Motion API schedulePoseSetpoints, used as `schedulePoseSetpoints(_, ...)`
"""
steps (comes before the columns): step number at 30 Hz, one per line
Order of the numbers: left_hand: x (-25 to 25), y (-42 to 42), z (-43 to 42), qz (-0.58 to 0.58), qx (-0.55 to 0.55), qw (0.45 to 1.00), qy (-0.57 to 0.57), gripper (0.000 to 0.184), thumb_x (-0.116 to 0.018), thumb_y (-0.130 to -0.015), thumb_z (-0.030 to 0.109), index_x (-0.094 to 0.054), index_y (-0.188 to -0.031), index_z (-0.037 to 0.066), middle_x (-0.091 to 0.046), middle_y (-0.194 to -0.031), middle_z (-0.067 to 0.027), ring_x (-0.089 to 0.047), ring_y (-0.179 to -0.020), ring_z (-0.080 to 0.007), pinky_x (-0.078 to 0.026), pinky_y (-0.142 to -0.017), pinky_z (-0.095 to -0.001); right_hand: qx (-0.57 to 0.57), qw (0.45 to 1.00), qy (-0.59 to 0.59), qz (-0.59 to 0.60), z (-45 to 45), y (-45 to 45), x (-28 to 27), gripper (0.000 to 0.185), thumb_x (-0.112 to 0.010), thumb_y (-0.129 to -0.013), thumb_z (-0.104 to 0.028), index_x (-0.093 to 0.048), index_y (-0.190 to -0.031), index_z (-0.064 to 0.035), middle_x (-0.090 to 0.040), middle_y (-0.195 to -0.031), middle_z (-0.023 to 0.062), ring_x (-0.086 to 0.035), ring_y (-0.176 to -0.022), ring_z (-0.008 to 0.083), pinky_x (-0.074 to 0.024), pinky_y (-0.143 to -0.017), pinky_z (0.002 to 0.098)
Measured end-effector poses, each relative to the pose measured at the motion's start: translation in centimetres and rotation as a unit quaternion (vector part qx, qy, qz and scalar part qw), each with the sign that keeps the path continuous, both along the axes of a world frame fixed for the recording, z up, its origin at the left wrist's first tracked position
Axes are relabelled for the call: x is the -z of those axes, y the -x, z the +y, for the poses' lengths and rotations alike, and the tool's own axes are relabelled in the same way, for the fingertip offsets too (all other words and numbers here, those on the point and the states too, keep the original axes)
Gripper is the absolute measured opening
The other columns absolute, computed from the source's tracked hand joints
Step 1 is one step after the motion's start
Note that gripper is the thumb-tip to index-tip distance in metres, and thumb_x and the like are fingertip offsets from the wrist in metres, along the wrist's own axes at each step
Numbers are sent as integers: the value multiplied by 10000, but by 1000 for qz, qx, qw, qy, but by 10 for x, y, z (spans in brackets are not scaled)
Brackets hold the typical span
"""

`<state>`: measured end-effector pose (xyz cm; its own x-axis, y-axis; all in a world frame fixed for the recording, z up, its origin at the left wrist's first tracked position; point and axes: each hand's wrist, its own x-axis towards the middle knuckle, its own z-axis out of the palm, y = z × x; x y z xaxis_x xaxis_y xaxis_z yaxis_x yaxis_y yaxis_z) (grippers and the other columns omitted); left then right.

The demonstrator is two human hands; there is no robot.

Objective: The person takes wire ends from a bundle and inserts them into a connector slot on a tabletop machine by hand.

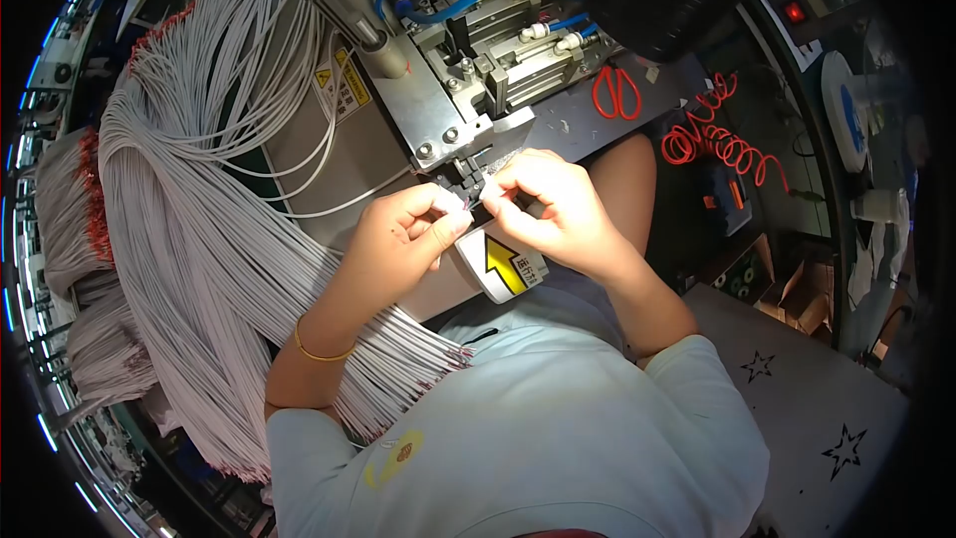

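Note:
My left hand [393, 239] is closed in a pinch beside the machine's press head, and a small reddish wire end shows at its fingertips. A white cable [344, 207] from the bundle runs up behind this hand and seems to lead to the pinch. Opposite it, my right hand [558, 209] also pinches, thumb against forefinger; something small and pale there is too tiny to name. Both sets of fingertips nearly meet just below the dark tooling [464, 177] of the bench press machine [428, 110].
A thick bundle of white cables [199, 239] with red ends drapes along the left. Red-handled scissors [616, 94] lie behind the right hand, near a coiled red hose [712, 134]. A white cover with a yellow arrow [506, 264] sits below my hands.

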<state>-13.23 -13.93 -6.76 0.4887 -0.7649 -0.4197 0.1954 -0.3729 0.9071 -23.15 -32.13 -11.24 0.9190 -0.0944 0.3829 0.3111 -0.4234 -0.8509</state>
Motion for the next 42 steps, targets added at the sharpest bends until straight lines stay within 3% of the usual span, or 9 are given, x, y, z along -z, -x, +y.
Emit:
schedulePoseSetpoints(10,4,1,0,-79,12,996,43,83,-623,-915,77,-631,-933,-4,-579,-844,36,-489,-671,0,-418,-603,-172,-16,979,-198,39,11,-2,-1,75,-650,-795,-13,-635,-866,2,-617,-806,67,-579,-726,144,-460,-687,259)
schedulePoseSetpoints(15,5,4,-2,-52,-24,996,63,78,-626,-911,74,-635,-910,-3,-553,-835,44,-460,-655,7,-394,-581,-165,-24,980,-183,70,8,2,-2,60,-635,-800,-18,-622,-853,9,-609,-797,81,-564,-688,173,-458,-671,280)
schedulePoseSetpoints(18,5,6,-2,-54,-29,996,66,81,-630,-908,77,-636,-901,-3,-543,-825,44,-443,-644,9,-379,-564,-165,13,1000,0,-14,6,3,-2,61,-604,-815,-20,-605,-863,17,-596,-797,102,-546,-673,210,-453,-655,307)
schedulePoseSetpoints(25,10,6,-1,-108,-9,992,69,103,-643,-901,94,-635,-922,-6,-535,-812,38,-425,-628,11,-359,-545,-164,36,998,-37,-40,14,-3,-1,72,-565,-870,-44,-583,-884,24,-578,-803,117,-539,-699,233,-450,-659,321)
schedulePoseSetpoints(29,9,6,-2,-187,-1,981,53,110,-657,-882,101,-639,-932,5,-552,-763,20,-445,-596,-12,-372,-527,-189,67,996,-61,-18,20,0,5,110,-547,-910,-77,-576,-885,25,-572,-794,123,-543,-700,230,-450,-660,313)
schedulePoseSetpoints(31,-2,3,-3,-234,9,972,-31,100,-658,-869,103,-636,-918,18,-566,-728,-19,-504,-573,-71,-398,-520,-229,85,993,-76,-7,18,1,14,127,-542,-923,-90,-575,-883,25,-571,-788,124,-543,-696,229,-450,-659,311)
schedulePoseSetpoints(34,-2,3,-4,-297,23,951,-86,100,-657,-861,99,-621,-906,17,-561,-689,-43,-517,-548,-109,-412,-518,-257,128,977,-126,119,10,-2,30,144,-550,-908,-132,-552,-851,0,-575,-757,149,-564,-707,340,-455,-663,403)
schedulePoseSetpoints(36,1,4,-2,-376,42,919,-114,115,-657,-858,91,-595,-897,2,-539,-645,-50,-487,-520,-124,-414,-521,-276,125,979,-106,123,8,-5,29,152,-549,-913,-139,-548,-852,0,-577,-757,155,-566,-704,344,-456,-656,404)
schedulePoseSetpoints(42,11,14,-2,-508,38,851,-129,110,-665,-837,108,-600,-882,30,-565,-773,-89,-559,-569,-230,-450,-536,-329,86,978,-107,155,4,-8,33,164,-542,-924,-151,-539,-852,-4,-592,-781,178,-580,-724,359,-456,-653,419)
